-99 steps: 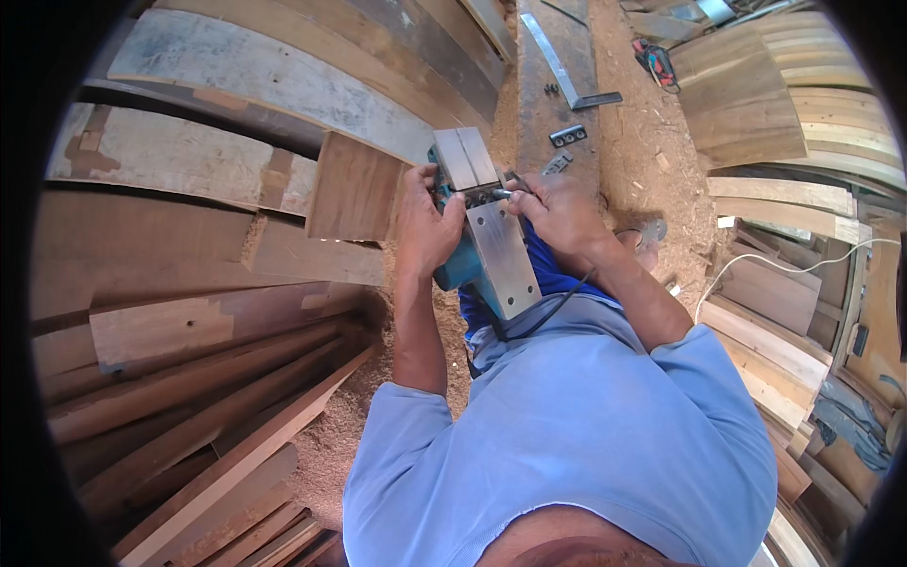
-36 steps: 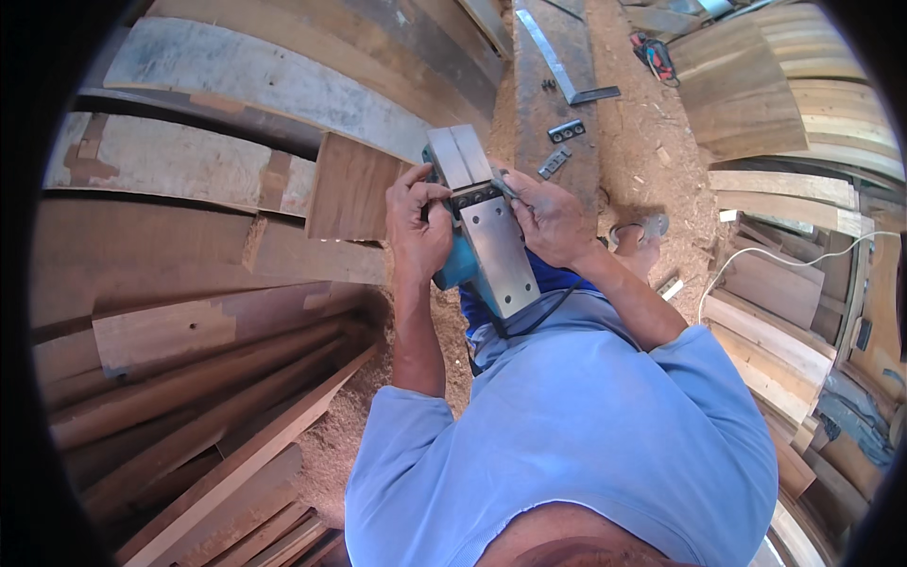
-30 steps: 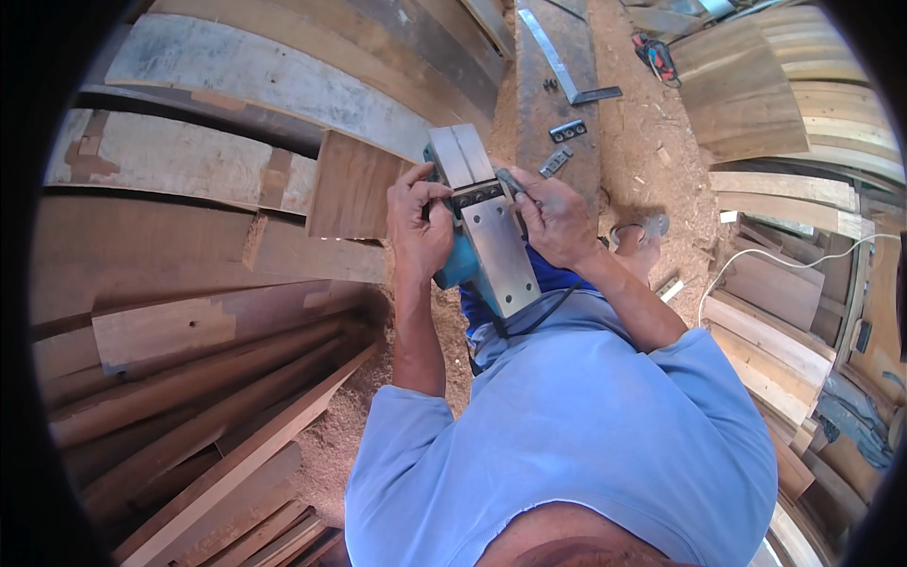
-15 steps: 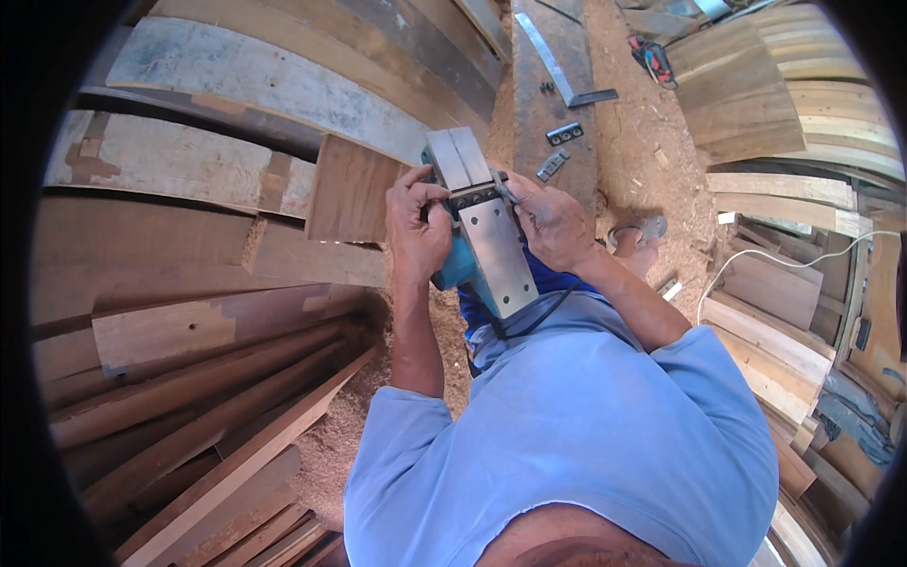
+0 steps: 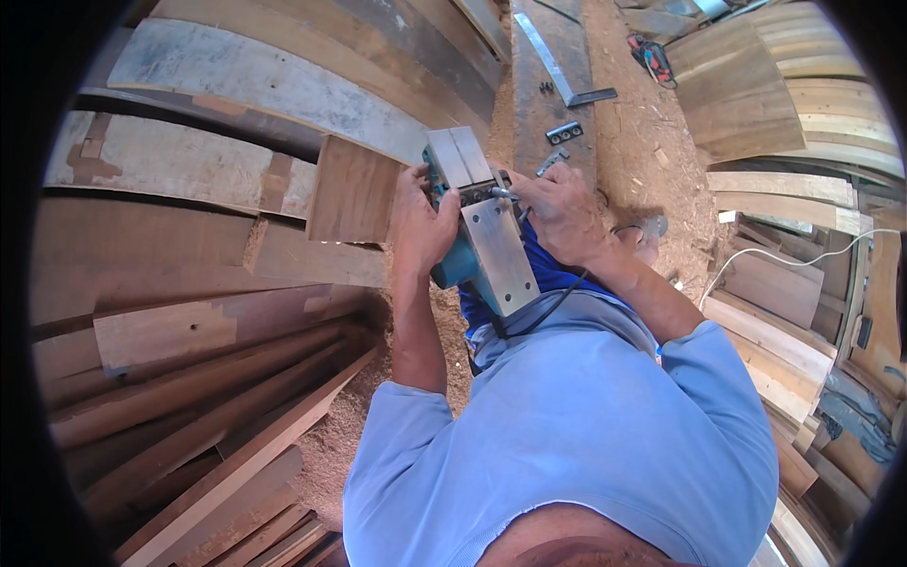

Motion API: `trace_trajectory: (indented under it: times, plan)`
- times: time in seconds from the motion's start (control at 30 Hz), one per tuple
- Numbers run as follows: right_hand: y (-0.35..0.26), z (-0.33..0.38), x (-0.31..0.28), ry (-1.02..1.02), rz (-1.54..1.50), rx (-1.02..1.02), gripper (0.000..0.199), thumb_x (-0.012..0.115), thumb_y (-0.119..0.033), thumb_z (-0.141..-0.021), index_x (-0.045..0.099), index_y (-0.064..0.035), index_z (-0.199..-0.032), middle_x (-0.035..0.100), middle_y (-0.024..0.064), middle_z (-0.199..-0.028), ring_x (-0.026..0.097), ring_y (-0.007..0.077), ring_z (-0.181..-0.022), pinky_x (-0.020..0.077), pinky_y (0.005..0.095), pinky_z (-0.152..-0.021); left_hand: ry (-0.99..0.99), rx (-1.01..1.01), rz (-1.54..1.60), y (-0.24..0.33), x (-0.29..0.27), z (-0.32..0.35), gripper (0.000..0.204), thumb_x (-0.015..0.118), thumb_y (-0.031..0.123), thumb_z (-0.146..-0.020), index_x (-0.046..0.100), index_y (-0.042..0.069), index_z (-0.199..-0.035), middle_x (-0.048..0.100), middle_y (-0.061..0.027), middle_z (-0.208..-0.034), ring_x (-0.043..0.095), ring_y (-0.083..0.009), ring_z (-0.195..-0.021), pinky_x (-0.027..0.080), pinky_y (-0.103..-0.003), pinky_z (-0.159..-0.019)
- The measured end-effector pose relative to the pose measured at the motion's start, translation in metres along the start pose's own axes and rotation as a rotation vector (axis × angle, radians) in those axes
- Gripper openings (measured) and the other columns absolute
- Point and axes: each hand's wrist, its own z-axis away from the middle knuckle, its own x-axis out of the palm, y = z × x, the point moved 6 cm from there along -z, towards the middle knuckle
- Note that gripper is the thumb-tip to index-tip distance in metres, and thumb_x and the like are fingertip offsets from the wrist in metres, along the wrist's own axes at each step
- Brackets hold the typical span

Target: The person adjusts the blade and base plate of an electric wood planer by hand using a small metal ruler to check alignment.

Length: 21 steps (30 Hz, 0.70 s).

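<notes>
An electric hand planer (image 5: 503,255) with a teal body lies sole up on my lap, its silver base plates facing me. My left hand (image 5: 422,222) is wrapped round the planer's left side, thumb against the edge by the cutter slot. The fingers of my right hand (image 5: 564,213) pinch a small metal tool (image 5: 504,194), perhaps a wrench, whose tip reaches the cutter drum between the two plates. Past my right hand, a grey metal clamp plate (image 5: 553,161) lies on the plank, partly covered by my fingers. Beyond it sits a dark bar with holes (image 5: 564,133).
On the long plank (image 5: 529,123) ahead lie some small bolts (image 5: 546,87) and a metal square (image 5: 546,55). Stacked boards (image 5: 227,76) crowd the left, more timber (image 5: 756,85) the right. A red and black tool (image 5: 652,60) rests on sawdust; a pale cord (image 5: 756,253) runs right.
My right hand has turned and moved slightly up and right, bringing the metal tool across the cutter slot. My left fingers have shifted from the slot to the planer's side.
</notes>
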Motion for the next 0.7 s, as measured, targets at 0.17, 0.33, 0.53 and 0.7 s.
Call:
trace_trajectory:
  times: [0.17, 0.33, 0.53, 0.7]
  plan:
    - [0.003, -0.013, 0.002, 0.032, 0.067, -0.218, 0.028, 0.064, -0.01, -0.084, 0.071, -0.013, -0.111, 0.068, 0.0021, -0.14, 0.058, 0.027, -0.089, 0.0464, 0.0426, -0.088, 0.003, 0.013, -0.011, 0.009, 0.0, 0.001, 0.063, 0.068, 0.023, -0.093, 0.045, -0.005, -0.144, 0.062, -0.0291, -0.132, 0.062, -0.0412, -0.124, 0.048, -0.048, -0.107]
    - [0.016, -0.024, 0.012, -0.169, -0.098, 0.019, 0.016, 0.068, -0.012, -0.087, 0.072, -0.0086, -0.102, 0.073, 0.0128, -0.101, 0.067, 0.0365, -0.089, 0.051, 0.048, -0.079, 0.019, 0.099, -0.146, 0.001, 0.0, -0.001, 0.059, 0.066, 0.023, -0.098, 0.039, 0.002, -0.147, 0.068, -0.0236, -0.127, 0.069, -0.0331, -0.113, 0.053, -0.045, -0.097]
    - [0.021, -0.021, 0.014, -0.182, -0.261, 0.258, 0.015, 0.069, -0.016, -0.094, 0.072, -0.0054, -0.103, 0.072, 0.0211, -0.09, 0.07, 0.0422, -0.089, 0.0525, 0.0508, -0.077, 0.007, 0.041, -0.079, 0.011, 0.0, 0.001, 0.062, 0.068, 0.021, -0.094, 0.042, -0.002, -0.145, 0.064, -0.0274, -0.13, 0.064, -0.0389, -0.12, 0.049, -0.047, -0.104]
    - [0.018, -0.008, -0.002, -0.025, -0.178, 0.269, 0.019, 0.065, -0.014, -0.097, 0.074, -0.0053, -0.111, 0.07, 0.023, -0.091, 0.068, 0.0425, -0.088, 0.0524, 0.0508, -0.078, 0.001, 0.016, 0.001, 0.001, 0.001, 0.002, 0.063, 0.068, 0.019, -0.092, 0.042, -0.003, -0.145, 0.062, -0.0288, -0.132, 0.062, -0.0405, -0.123, 0.048, -0.047, -0.107]
